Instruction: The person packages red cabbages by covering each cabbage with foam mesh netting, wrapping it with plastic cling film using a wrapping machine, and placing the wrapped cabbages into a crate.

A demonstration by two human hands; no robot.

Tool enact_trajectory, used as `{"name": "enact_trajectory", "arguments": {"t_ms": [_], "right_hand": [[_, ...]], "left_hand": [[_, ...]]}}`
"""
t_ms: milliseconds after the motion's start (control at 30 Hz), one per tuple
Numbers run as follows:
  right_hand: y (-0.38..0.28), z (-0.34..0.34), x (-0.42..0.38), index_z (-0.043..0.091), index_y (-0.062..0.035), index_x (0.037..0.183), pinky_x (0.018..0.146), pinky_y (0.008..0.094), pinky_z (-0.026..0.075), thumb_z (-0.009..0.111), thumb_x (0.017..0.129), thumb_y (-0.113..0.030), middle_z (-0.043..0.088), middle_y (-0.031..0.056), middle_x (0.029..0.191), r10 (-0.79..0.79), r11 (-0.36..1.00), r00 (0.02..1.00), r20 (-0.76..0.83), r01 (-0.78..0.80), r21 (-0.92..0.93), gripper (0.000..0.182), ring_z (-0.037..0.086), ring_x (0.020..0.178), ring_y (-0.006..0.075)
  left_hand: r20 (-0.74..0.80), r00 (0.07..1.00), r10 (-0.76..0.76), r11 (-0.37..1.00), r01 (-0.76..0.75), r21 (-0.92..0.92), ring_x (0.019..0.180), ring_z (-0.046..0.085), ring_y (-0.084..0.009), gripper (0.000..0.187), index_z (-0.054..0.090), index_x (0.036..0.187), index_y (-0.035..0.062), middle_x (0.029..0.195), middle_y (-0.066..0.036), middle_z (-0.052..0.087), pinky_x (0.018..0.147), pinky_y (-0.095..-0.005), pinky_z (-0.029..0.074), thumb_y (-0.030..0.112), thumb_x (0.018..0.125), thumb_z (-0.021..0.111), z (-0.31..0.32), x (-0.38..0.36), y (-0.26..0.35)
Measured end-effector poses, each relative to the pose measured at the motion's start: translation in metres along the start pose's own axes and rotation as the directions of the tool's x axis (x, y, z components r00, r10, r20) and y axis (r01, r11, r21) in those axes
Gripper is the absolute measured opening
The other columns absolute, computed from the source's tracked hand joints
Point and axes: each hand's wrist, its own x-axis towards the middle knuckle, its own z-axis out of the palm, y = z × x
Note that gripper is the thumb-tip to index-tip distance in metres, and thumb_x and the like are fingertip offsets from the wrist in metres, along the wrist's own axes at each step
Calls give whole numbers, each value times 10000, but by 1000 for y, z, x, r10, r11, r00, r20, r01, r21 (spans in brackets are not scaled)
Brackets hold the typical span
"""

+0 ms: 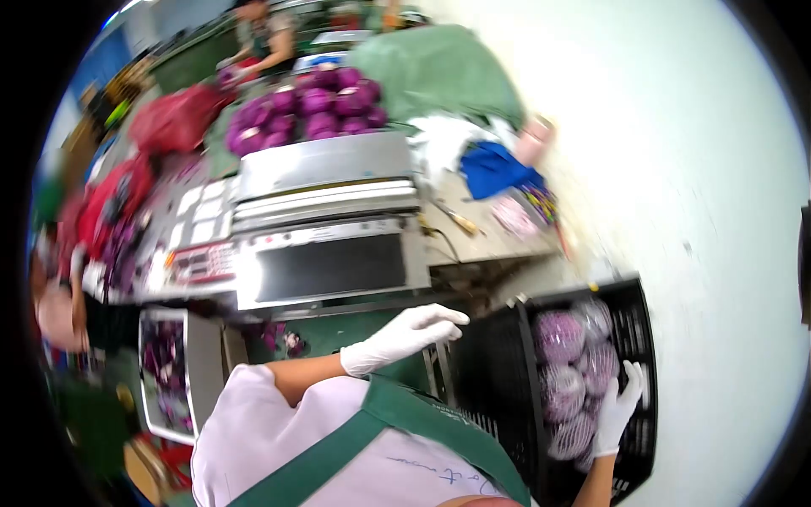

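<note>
My left hand (405,338), in a white glove, hangs in the air in front of the wrapping machine (329,266), fingers stretched out and holding nothing. At the lower right, my right hand (617,414), also gloved, is inside the right side of a black crate (638,338), its fingers apart beside the cabbages. Several purple cabbages (562,393) in white netting or wrap lie in that crate. No cabbage is visibly gripped by the right hand.
Bare purple cabbages (319,101) are piled behind the machine. A blue cloth (494,169), a pink bottle (535,139) and a knife (460,221) lie on the table (507,245). A white bin (198,363) of scraps stands left. Co-workers (274,42) are at the upper and far left.
</note>
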Motion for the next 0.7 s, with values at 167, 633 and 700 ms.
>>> {"name": "enact_trajectory", "arguments": {"t_ms": [167,633,700], "right_hand": [[-136,28,55,514,-11,1266,1095,414,284,525,852,5,434,186,1367,-299,918,951,74,265,296,415,394,1291,326],[-186,373,25,531,-5,1187,862,291,416,500,940,-206,562,64,1141,228,699,796,561,-535,475,320,503,993,170],[-175,396,15,549,-21,1137,843,297,420,447,957,-233,567,61,1087,359,652,752,554,-626,427,296,508,957,169]], "left_hand": [[-80,995,62,998,-64,-21,1145,552,-138,358,530,1294,55,1220,-60,595,1009,-303,398,252,995,508,-30,-38,21],[-617,718,322,944,-293,152,1069,593,-132,315,556,1255,30,1143,-59,634,966,-291,436,55,942,540,-295,-160,65],[-690,636,345,933,-314,176,1047,599,-130,313,557,1256,32,1119,-52,639,951,-285,449,91,948,555,-349,-161,68]]}}
